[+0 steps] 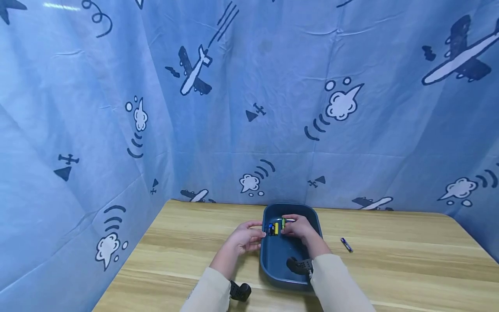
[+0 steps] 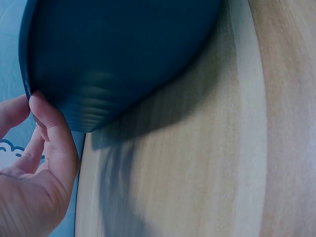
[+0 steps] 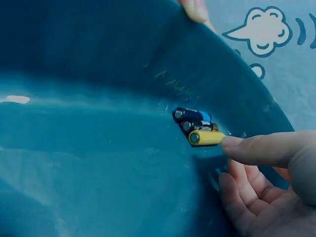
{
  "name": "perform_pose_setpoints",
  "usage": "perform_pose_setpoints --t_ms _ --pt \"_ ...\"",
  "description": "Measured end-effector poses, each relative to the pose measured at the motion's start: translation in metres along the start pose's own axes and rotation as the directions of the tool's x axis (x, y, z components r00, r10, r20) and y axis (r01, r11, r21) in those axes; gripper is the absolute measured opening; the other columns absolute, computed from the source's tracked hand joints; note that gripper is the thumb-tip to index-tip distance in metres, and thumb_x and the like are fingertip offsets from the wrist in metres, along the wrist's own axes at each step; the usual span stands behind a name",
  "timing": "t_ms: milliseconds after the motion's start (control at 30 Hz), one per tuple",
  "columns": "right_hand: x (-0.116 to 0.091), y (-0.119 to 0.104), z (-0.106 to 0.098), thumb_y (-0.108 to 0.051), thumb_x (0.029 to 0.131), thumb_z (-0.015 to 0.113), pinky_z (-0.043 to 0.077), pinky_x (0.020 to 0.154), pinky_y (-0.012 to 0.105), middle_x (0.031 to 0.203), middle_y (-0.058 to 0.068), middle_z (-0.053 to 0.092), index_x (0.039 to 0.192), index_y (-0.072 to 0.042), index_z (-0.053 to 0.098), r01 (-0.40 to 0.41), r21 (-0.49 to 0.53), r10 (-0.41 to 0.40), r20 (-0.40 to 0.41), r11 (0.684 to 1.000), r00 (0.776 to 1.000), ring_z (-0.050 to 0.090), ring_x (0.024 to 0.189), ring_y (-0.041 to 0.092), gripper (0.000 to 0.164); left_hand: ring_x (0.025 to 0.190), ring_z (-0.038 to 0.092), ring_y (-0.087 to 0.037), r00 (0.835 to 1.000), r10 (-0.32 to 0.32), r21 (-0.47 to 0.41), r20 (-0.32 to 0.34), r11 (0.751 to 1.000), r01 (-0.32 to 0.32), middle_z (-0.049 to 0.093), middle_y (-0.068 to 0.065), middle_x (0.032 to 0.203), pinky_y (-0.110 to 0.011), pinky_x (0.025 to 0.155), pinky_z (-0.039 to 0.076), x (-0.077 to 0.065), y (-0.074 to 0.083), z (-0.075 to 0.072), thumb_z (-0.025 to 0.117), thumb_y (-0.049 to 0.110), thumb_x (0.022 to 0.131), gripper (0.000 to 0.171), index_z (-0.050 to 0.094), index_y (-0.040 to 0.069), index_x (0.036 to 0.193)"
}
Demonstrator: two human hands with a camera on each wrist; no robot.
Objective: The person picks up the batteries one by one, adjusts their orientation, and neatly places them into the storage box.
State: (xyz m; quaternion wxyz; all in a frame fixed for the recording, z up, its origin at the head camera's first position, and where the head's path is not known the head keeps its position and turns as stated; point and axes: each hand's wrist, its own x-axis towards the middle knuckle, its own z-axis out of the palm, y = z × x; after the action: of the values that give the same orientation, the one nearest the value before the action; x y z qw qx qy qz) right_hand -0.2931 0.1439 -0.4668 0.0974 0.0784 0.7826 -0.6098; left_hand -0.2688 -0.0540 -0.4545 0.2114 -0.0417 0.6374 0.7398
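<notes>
My left hand [image 1: 246, 238] pinches the left rim of a dark blue bin [image 1: 288, 277] between thumb and index finger, plainly seen in the left wrist view. Inside the bin, near its far left part, my right hand [image 1: 298, 227] pinches a green battery [image 1: 283, 223]; the right wrist view hides that one behind the fingers. Three batteries lie side by side against the bin's wall: a blue one [image 3: 195, 115], a black one [image 3: 201, 126] and a yellow one [image 3: 207, 138]. The right thumb comes right up to the yellow battery's end in that view.
To the right of the bin, a small dark blue cylinder [image 1: 346, 245] lies on the wooden table [image 1: 409, 255]. A blue curtain [image 1: 280, 130] with airplane prints hangs behind the table and along its left side.
</notes>
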Motion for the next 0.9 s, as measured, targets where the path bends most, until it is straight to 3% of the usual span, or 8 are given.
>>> perform_pose_setpoints --t_ms 233,467,900 --pt "-0.001 0.001 0.004 0.006 0.074 0.070 0.054 0.070 0.036 0.088 0.013 0.061 0.119 0.005 0.056 0.028 -0.128 -0.027 0.004 0.991 1.000 0.058 0.076 0.021 0.047 0.070 0.060 -0.013 1.000 0.005 -0.007 0.008 1.000 -0.005 0.065 -0.011 0.091 -0.025 0.057 0.052 -0.001 0.000 0.000 0.062 -0.006 0.080 0.048 0.050 0.001 0.126" --pt "0.006 0.003 0.009 -0.001 0.074 0.073 0.049 0.069 0.033 0.086 0.009 0.059 0.118 0.002 0.058 0.014 -0.286 -0.016 -0.004 0.958 1.000 0.054 0.077 0.021 0.047 0.069 0.061 -0.014 1.000 -0.005 -0.015 0.005 1.000 0.005 0.066 -0.014 0.093 -0.024 0.056 0.052 0.000 -0.001 -0.001 0.063 -0.006 0.079 0.047 0.052 0.002 0.124" --pt "0.003 -0.002 0.013 0.001 0.073 0.073 0.042 0.068 0.033 0.081 0.008 0.052 0.117 -0.001 0.061 0.010 -0.347 -0.013 -0.006 0.938 1.000 0.049 0.076 0.023 0.045 0.069 0.061 -0.013 1.000 -0.008 -0.007 0.000 1.000 0.008 0.066 -0.015 0.096 -0.024 0.057 0.053 0.000 -0.001 0.000 0.062 -0.005 0.079 0.048 0.052 0.002 0.125"
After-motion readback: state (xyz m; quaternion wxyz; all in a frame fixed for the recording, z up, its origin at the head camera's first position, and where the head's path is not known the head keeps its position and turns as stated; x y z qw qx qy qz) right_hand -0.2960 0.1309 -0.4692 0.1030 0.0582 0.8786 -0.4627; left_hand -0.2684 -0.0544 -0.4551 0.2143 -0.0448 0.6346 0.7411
